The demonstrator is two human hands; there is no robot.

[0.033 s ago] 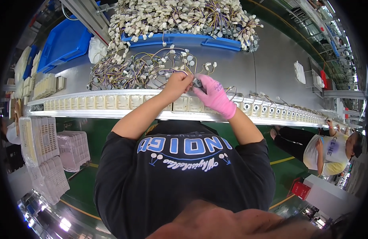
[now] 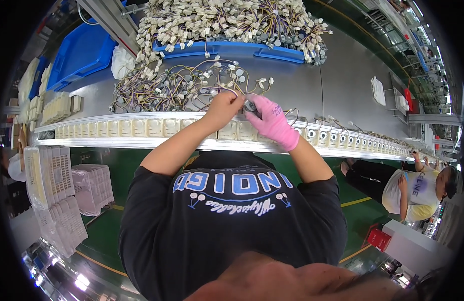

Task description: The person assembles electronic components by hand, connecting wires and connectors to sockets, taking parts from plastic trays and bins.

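My bare left hand [image 2: 223,109] is closed in a pinch on thin wires [image 2: 219,90] at the edge of a loose heap. Close beside it, my right hand [image 2: 270,119], in a pink glove, grips a small round grey part [image 2: 250,106] between thumb and fingers. The fingertips of both hands nearly meet, hiding where the wires join the part. To the left of the hands spreads a tangle of wired grey parts with white connectors [image 2: 162,89]. Below the hands runs a rail with a row of cream square housings [image 2: 154,128]; those right of my glove hold round parts [image 2: 334,137].
Behind the tangle, a blue tray [image 2: 217,48] is piled high with white-plugged wire leads [image 2: 217,20]. An empty-looking blue bin [image 2: 84,55] and a white bag [image 2: 122,63] stand at left. White crates [image 2: 49,175] are stacked on the floor. Another person [image 2: 412,193] works farther right along the rail.
My gloved right hand has shifted very slightly, and a little more of the grey part shows. Otherwise things look the same.
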